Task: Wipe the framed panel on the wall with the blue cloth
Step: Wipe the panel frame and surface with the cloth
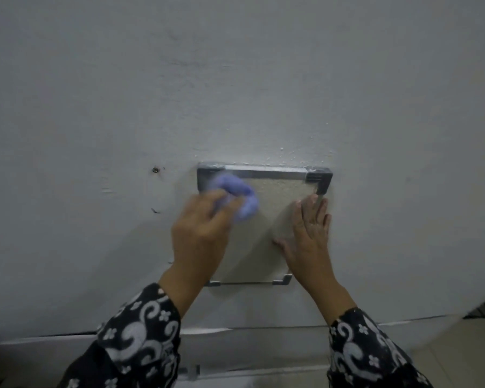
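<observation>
Against a pale, rough-plastered wall point(235, 79), a person in black sleeves point(140, 331) patterned with white swirls cleans a square framed panel point(275, 208), its metal edging and corner brackets set flush into the plaster just below the middle of the head view. A small screw hole point(155, 170) and a few scuffs mark the wall to the panel's left, and flecks of loose plaster dot the surface just above the top rail.

Judged from this moment, the risks are modest: grit from that flaking plaster could be dragged across the textured face, and hard pressure near the brackets might shift the panel if the bracing hand lets go. The lower part appears not yet reached, so an uneven wipe is also possible.

The left hand point(199, 236) has its fingers curled around the bunched blue cloth point(242, 200), pressing it to the panel's upper left, just under the top rail. The right hand point(310, 236) lies flat with fingers straight and close together, thumb splayed, palm on the panel's right side and fingertips reaching the right frame edge, holding nothing and apparently steadying the panel.
</observation>
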